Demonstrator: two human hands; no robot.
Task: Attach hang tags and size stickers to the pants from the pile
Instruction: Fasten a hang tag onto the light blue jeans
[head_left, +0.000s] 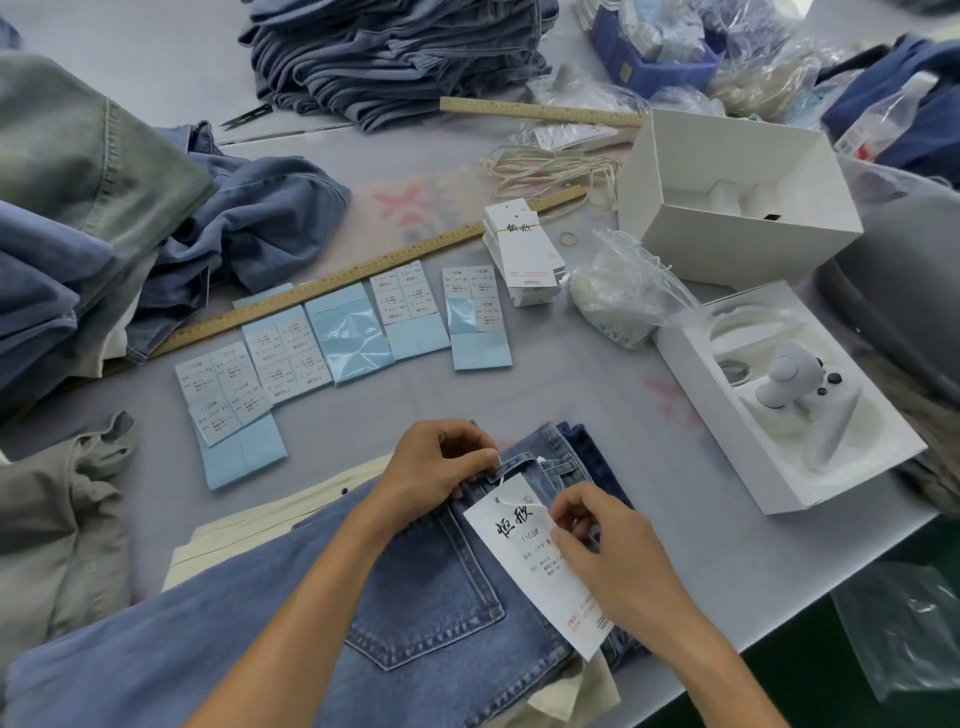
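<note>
Blue jeans (415, 597) lie back side up at the table's near edge. My left hand (441, 467) pinches a belt loop at their waistband. A white hang tag (524, 551) with black print rests on the waistband, its string leading to the loop. My right hand (608, 551) lies over the tag's right side and pinches the string near the tag's top. Several sheets of size stickers (291, 353) on blue backing are laid in a row mid-table. A stack of blank hang tags (522, 254) stands behind them.
A long wooden ruler (363, 270) crosses the table. Piles of pants (67, 234) sit left and a folded stack (395, 57) far back. White string (550, 166), an open white box (737, 202), a tray with a white device (795, 395) and plastic bags (623, 296) fill the right.
</note>
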